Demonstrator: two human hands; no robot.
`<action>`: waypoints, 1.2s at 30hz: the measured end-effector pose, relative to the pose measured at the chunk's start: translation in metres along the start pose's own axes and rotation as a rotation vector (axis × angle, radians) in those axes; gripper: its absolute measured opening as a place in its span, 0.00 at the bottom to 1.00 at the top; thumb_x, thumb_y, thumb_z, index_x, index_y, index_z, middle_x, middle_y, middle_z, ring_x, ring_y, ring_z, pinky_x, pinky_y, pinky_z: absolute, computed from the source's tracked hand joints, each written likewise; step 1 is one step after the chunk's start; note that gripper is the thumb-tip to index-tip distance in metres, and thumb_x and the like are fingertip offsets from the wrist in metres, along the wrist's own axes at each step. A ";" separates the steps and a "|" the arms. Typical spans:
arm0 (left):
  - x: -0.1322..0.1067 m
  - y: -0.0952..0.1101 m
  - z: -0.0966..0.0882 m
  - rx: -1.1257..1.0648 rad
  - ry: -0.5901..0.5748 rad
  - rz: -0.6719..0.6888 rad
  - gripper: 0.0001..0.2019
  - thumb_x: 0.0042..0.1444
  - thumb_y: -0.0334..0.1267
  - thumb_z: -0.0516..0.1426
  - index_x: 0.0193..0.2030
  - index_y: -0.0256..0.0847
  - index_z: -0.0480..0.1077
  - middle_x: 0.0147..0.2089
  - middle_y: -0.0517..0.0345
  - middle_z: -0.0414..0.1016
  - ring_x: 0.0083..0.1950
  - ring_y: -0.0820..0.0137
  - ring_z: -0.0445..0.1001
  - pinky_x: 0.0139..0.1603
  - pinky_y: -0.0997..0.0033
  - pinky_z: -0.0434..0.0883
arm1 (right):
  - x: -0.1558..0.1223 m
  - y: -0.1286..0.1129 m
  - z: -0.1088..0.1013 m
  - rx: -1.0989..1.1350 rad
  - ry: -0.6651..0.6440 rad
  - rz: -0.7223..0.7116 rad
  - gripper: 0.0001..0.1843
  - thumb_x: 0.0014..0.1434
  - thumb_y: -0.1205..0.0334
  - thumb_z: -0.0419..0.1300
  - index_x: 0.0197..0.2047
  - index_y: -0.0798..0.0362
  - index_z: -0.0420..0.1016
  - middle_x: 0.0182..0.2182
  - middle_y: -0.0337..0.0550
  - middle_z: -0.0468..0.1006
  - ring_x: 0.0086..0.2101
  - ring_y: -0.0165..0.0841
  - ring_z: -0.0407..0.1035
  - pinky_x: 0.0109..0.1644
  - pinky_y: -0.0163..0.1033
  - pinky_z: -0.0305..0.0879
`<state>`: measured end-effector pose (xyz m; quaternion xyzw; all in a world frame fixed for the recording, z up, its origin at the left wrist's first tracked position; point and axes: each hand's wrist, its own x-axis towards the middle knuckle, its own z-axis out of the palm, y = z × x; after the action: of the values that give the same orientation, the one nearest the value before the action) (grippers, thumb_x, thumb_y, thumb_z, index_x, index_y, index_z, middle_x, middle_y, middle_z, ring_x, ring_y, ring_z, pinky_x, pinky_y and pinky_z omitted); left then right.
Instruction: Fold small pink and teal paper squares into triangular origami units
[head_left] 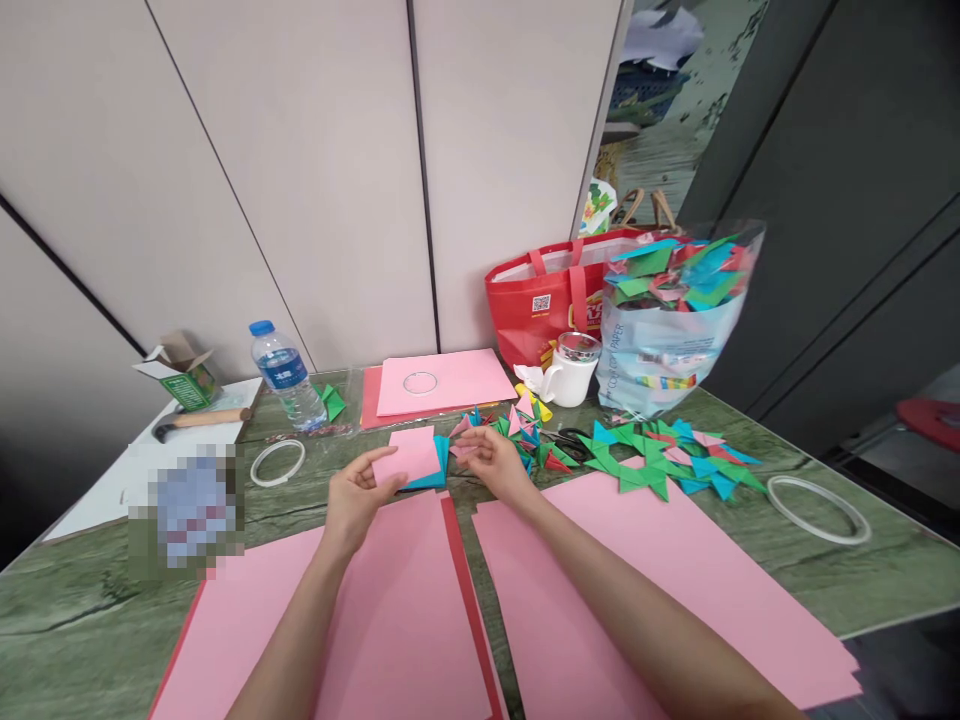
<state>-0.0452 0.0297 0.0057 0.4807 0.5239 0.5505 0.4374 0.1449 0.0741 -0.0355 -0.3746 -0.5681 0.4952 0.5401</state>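
Paper squares (411, 462), folded stars (654, 472) — a papercraft workspace.

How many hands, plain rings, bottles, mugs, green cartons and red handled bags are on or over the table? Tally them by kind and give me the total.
Hands: 2 (left hand, right hand)
Plain rings: 3 (left ring, thin ring, right ring)
Bottle: 1
Mug: 1
Green carton: 1
Red bag: 1
Total: 9
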 end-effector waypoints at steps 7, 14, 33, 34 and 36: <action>-0.005 -0.011 0.012 0.215 -0.092 0.091 0.18 0.36 0.34 0.63 0.39 0.36 0.73 0.17 0.68 0.62 0.18 0.79 0.59 0.18 0.80 0.58 | -0.015 -0.008 0.016 -0.104 -0.159 -0.053 0.09 0.46 0.66 0.60 0.34 0.52 0.69 0.40 0.43 0.74 0.41 0.35 0.69 0.40 0.40 0.67; -0.008 -0.013 0.020 0.031 -0.218 -0.019 0.41 0.37 0.33 0.62 0.60 0.37 0.51 0.30 0.60 0.74 0.30 0.70 0.74 0.33 0.70 0.70 | -0.015 -0.006 0.016 -0.201 -0.079 -0.106 0.07 0.47 0.69 0.59 0.31 0.51 0.76 0.33 0.42 0.77 0.41 0.36 0.69 0.45 0.42 0.63; -0.010 -0.004 0.018 -0.093 -0.183 -0.209 0.24 0.35 0.34 0.64 0.40 0.38 0.60 0.25 0.57 0.78 0.31 0.59 0.78 0.37 0.58 0.73 | -0.015 -0.020 0.016 -0.305 -0.112 -0.117 0.11 0.46 0.72 0.57 0.32 0.52 0.76 0.34 0.43 0.77 0.44 0.38 0.67 0.48 0.44 0.62; -0.011 -0.003 0.018 -0.110 -0.198 -0.222 0.23 0.36 0.34 0.63 0.40 0.38 0.60 0.25 0.56 0.78 0.32 0.59 0.78 0.38 0.57 0.73 | -0.015 -0.020 0.015 -0.304 -0.116 -0.113 0.11 0.46 0.72 0.57 0.33 0.52 0.76 0.34 0.43 0.77 0.44 0.38 0.67 0.48 0.43 0.62; -0.010 -0.002 0.016 -0.152 -0.242 -0.241 0.22 0.38 0.36 0.63 0.40 0.37 0.60 0.26 0.55 0.78 0.33 0.58 0.78 0.40 0.57 0.72 | -0.013 -0.020 0.013 -0.299 -0.121 -0.125 0.10 0.46 0.72 0.57 0.33 0.52 0.76 0.34 0.43 0.77 0.43 0.37 0.68 0.47 0.43 0.62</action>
<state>-0.0280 0.0223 0.0027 0.4425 0.4783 0.4704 0.5952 0.1361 0.0546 -0.0184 -0.3843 -0.6891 0.3920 0.4730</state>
